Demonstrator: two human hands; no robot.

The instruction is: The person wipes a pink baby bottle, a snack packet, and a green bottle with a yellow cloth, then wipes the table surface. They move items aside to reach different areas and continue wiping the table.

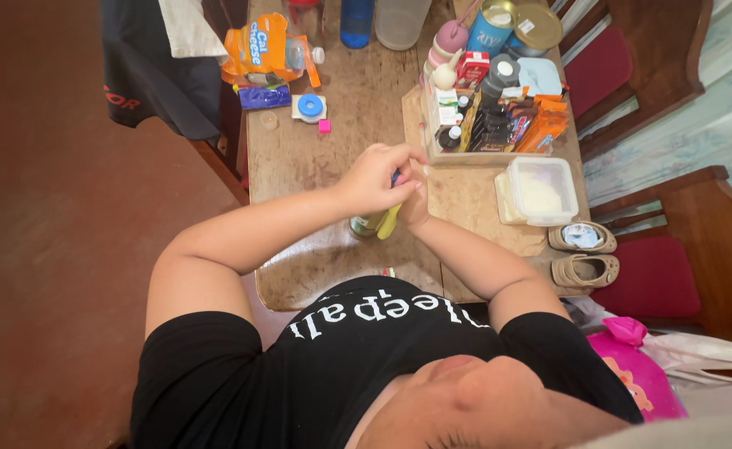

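Both my hands meet over the middle of a worn wooden table [299, 166]. My left hand [374, 179] is curled over the top of a slim yellow-green stick-like thing [389, 221] with a blue and pink tip showing between the fingers. My right hand [416, 202] is closed against the same thing from the right, mostly hidden behind the left hand. Just below the hands a small glass jar [362, 227] stands on the table. What the stick-like thing is cannot be made out.
A clear tray [486, 125] of sachets and small bottles stands at the right, a lidded plastic box [540, 191] before it. Tins, bottles and an orange snack pack [264, 48] line the far edge. Small shoes [584, 254] sit at the right edge. Wooden chairs with red seats flank the table.
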